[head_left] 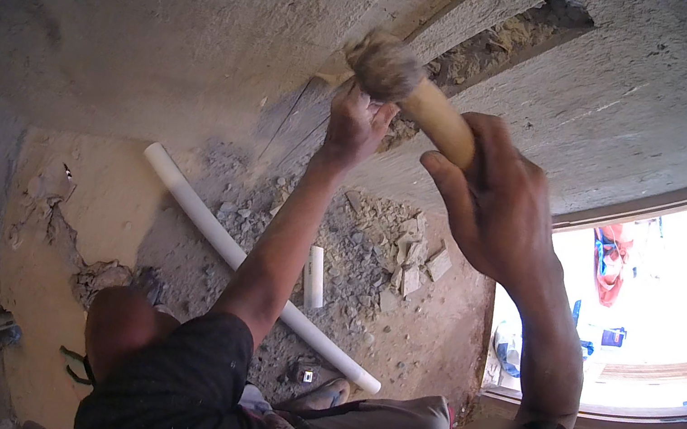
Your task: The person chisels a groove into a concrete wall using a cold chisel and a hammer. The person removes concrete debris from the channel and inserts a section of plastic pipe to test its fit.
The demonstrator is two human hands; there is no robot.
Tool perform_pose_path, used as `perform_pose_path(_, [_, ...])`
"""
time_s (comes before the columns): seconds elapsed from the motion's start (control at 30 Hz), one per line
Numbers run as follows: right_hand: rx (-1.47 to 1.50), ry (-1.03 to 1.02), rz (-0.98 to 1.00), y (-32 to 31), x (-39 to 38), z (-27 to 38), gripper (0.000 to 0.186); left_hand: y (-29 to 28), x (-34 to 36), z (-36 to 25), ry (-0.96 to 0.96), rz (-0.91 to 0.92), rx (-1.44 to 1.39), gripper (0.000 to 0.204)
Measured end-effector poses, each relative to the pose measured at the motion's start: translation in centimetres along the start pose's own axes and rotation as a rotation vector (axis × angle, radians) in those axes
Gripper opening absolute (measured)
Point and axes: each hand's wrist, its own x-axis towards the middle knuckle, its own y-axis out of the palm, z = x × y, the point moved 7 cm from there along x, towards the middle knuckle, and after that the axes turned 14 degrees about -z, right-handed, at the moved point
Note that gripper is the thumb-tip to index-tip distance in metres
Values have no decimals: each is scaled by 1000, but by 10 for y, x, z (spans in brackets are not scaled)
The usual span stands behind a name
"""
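My right hand (501, 207) is wrapped round the pale wooden handle of a hammer (440, 125). The hammer's thick, dusty grey head (385, 66) is raised in front of the rough wall (236, 39), slightly blurred. Just below the head, my left hand (359, 128) is closed close to the wall, thumb and fingers pressed together. Whatever it grips is hidden behind the hammer head. Beside both hands, a rough channel (511, 46) is cut into the plaster and runs up to the right.
A long white pipe (208, 229) lies slanting across the floor, with a short white pipe piece (315, 277) near it. Broken rubble (414, 255) is heaped at the wall's foot. A small dark box (306, 372) sits by my foot. At the right is a bright opening with a sill (622, 406).
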Motion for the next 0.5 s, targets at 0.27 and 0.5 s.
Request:
perform_pose_path(0.27, [-74,-55,-9,-7,11,16,34,-3,0,17,34,-63,-25,23])
perform_pose_path(0.5, [148,-213,-272,-27,17,50,35,-8,6,10,-38,-54,-136,21])
